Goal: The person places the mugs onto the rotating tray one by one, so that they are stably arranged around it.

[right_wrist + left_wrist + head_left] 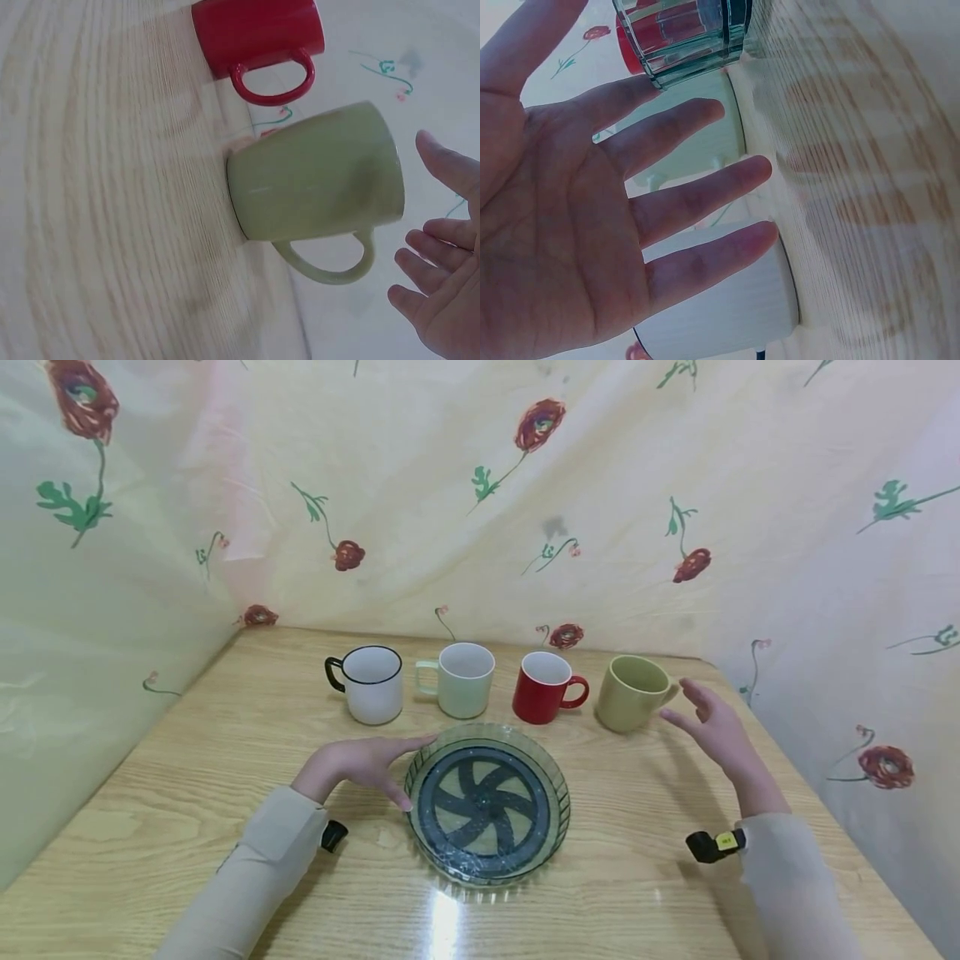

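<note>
A round fluted glass dish (486, 810) with a dark swirl pattern sits on the table. At its left rim is my left hand (366, 767), thumb and index finger spread along the edge; in the left wrist view the other fingers (697, 202) are straight and hold nothing. An olive-green mug (630, 700) stands upright at the right end of a row of mugs. Beside its handle hovers my right hand (716, 731), fingers loosely spread. The right wrist view shows a gap between that hand (450, 262) and the mug (319, 176).
Left of the olive mug, behind the dish, stand a red mug (540, 689), a pale green mug (463, 687) and a white mug with a black rim (373, 693). A flowered cloth (420, 485) hangs behind and beside the wooden table (150, 827).
</note>
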The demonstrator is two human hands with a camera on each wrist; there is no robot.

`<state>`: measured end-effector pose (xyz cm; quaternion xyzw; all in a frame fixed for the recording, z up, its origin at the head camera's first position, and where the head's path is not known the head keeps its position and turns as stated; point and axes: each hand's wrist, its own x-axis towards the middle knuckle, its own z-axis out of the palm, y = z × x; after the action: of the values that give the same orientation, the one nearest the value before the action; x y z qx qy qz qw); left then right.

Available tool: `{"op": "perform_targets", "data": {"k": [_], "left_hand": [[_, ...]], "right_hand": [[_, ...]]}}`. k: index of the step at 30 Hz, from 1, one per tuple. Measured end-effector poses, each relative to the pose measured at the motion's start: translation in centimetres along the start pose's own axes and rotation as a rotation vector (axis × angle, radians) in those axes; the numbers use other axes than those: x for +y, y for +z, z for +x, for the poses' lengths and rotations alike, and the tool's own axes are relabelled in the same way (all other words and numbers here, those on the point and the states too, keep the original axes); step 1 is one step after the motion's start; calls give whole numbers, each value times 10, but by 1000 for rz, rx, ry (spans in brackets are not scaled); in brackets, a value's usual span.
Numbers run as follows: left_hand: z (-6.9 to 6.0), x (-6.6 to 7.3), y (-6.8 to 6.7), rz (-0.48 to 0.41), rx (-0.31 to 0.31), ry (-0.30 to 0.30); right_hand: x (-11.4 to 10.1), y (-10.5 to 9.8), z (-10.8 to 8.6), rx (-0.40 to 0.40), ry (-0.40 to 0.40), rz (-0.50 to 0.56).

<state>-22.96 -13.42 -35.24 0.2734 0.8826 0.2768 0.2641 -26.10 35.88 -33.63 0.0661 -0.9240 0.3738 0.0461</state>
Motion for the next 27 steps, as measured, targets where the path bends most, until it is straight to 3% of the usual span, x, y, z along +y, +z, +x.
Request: {"op": "perform_targets", "data": {"k": [14, 27], "left_hand": [[0, 1, 0, 6, -4, 6], [1, -1, 1, -45, -17, 2]], "right_hand": [[13, -6, 13, -31, 43, -19], [18, -9, 26, -147, 92, 19]]}}
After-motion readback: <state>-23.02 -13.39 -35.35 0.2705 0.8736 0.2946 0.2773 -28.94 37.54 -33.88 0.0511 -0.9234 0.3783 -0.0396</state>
